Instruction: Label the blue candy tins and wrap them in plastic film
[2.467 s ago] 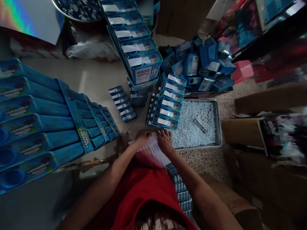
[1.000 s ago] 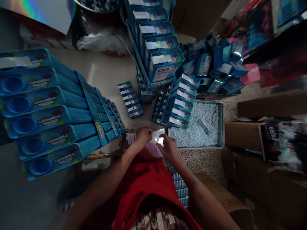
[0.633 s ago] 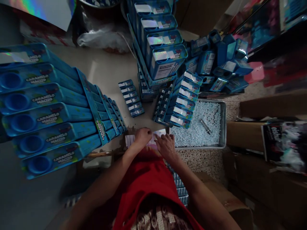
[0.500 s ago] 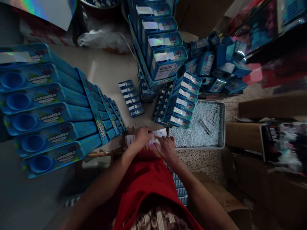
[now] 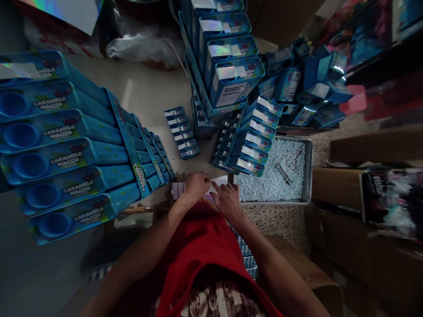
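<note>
Pale sheet lay flatter than earlier under right hand, thumb and forefinger apart. Left hand was curled, grip unclear; even pressure seemed best.

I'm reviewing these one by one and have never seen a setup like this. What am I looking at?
There is no machine: these are a person's bare hands, seen from one head-worn camera looking forward and down. The left hand and right hand are at a thin, pale, shiny sheet; how firmly either grips it is unclear. On the pale, smooth tabletop, rectangular blue printed boxes stand stacked at the left. At the right, a grey metal tray holds small pale-blue pellets and a slim metallic tool.
</note>
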The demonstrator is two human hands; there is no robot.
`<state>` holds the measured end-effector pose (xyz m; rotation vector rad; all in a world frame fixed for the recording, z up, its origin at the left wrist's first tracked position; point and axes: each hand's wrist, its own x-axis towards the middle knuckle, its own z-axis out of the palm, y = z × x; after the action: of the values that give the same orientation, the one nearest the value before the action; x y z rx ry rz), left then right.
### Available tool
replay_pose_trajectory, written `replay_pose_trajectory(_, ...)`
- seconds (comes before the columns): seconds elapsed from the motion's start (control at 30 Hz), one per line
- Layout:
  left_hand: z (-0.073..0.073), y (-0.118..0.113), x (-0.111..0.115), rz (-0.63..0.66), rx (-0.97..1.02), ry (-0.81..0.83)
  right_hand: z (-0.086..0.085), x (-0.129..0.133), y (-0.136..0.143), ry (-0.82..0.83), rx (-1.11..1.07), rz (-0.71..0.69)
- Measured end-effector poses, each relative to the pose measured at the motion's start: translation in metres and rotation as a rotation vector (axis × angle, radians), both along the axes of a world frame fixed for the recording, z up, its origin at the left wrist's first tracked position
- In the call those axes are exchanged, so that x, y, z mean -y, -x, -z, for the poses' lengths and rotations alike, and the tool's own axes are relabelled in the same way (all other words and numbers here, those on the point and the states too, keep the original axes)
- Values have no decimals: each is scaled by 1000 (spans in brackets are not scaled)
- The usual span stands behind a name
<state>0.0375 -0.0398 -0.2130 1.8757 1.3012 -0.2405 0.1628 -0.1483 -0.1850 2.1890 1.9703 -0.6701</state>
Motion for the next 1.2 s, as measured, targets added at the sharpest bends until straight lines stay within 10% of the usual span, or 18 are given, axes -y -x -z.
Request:
replay_pose_trajectory(0.53, 8, 2, -8, 23, 94, -32, 8, -17, -9, -34, -25, 128)
replay_pose_trajectory(0.8, 30, 6, -14, -110, 295, -73, -87, -6, -18, -19, -315, 416)
replay_pose_trajectory(0.97, -22, 19, 8, -400, 666, 180, -153, -22, -20, 150, -826, 745)
replay_pose_trajectory(1.1, -86, 37, 21, -643, 1131, 888, -185, -35, -16, 188, -975, 722)
replay_pose_trajectory(1.2, -130, 47, 21, -686, 1196, 882, -207, -42, -11, 157, -1041, 678)
